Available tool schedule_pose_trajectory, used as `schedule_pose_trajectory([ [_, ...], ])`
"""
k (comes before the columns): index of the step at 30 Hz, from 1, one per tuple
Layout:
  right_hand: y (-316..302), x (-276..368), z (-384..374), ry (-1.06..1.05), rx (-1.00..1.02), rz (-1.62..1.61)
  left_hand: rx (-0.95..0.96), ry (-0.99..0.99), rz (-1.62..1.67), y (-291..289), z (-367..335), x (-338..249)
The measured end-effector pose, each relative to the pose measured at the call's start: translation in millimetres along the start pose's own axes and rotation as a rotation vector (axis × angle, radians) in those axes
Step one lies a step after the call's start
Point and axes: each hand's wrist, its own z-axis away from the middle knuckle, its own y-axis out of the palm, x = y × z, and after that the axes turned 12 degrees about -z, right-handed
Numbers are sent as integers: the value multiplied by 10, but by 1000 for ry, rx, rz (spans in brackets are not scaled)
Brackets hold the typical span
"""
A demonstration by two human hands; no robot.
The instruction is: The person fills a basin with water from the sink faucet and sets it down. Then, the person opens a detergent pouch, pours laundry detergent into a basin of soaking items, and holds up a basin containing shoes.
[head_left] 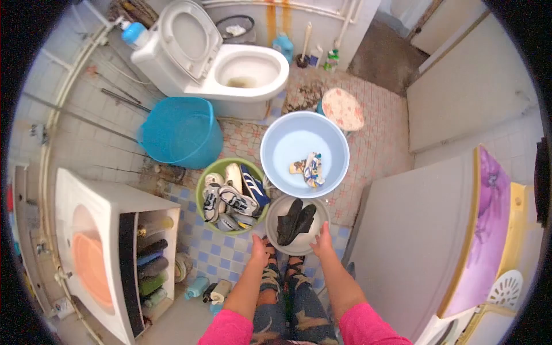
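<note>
A pair of black slippers (296,221) lies in a small pale basin (276,202) on the floor in front of my feet. My left hand (260,247) is at the basin's near left side, with its fingers stretched out and holding nothing. At the near right rim is my right hand (323,240), thumb and fingers apart; whether it touches the rim I cannot tell. Left of the basin, a green basin (199,198) is filled with several sneakers (237,198). Just beyond, a larger light blue basin (284,141) holds a brush (297,167) and a crumpled patterned packet (313,171).
A blue tub (181,132) stands before the white toilet (253,69), its lid raised. A stool with a patterned top (343,109) is behind the light blue basin. A white washstand (109,207) borders the left, a white appliance (411,230) the right. Bottles (218,292) stand by my feet.
</note>
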Motion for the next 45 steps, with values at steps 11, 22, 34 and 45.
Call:
schedule_pose_trajectory([
  [11, 963, 543, 2494, -173, 520, -170, 47, 588, 304, 354, 2599, -756],
  [22, 1629, 229, 3789, 18, 877, -103, 76, 844, 582, 176, 4135, -799],
  [34, 2456, -716, 4369, 253, 1070, 193, -73, 1075, 883, -948, 4611, -649],
  [45, 3545, -2090, 4646, 359, 1142, 536, -242, 1150, 1048, -2530, 4847, -896],
])
